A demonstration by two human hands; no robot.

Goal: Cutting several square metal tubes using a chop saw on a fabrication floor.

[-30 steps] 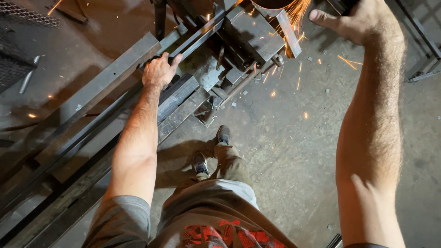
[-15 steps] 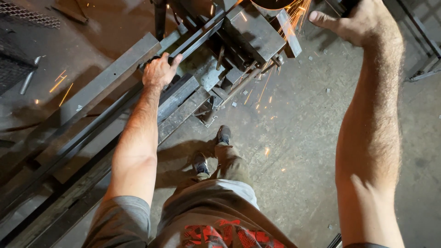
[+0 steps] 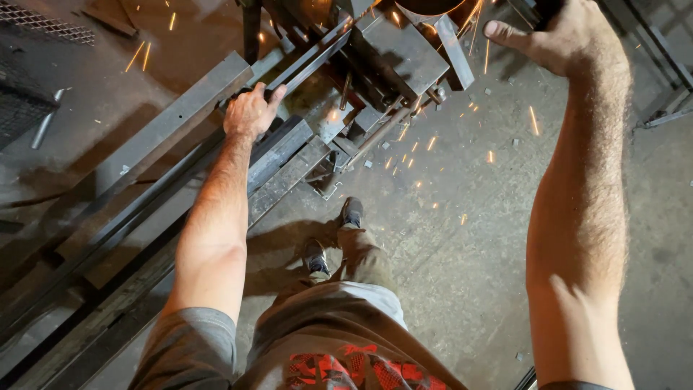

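Observation:
My left hand (image 3: 249, 112) presses down on a long dark steel bar (image 3: 144, 209) that runs diagonally into a chop saw (image 3: 393, 50) at the top of the view. My right hand (image 3: 567, 36) is raised at the top right, closed around the saw's handle, which is mostly out of frame. Orange sparks (image 3: 433, 144) fly down from the blade area onto the concrete floor. The blade itself is partly hidden by its guard.
Several more steel bars and flat sections (image 3: 166, 123) lie side by side on the left. Mesh panels (image 3: 29, 72) sit at the far left. My feet (image 3: 332, 235) stand on the concrete floor (image 3: 462, 274), scattered with small metal offcuts. A metal frame (image 3: 664, 94) stands at the right edge.
Both hands stay in place. The spray of sparks has shifted, with more now scattered over the floor and at the upper left.

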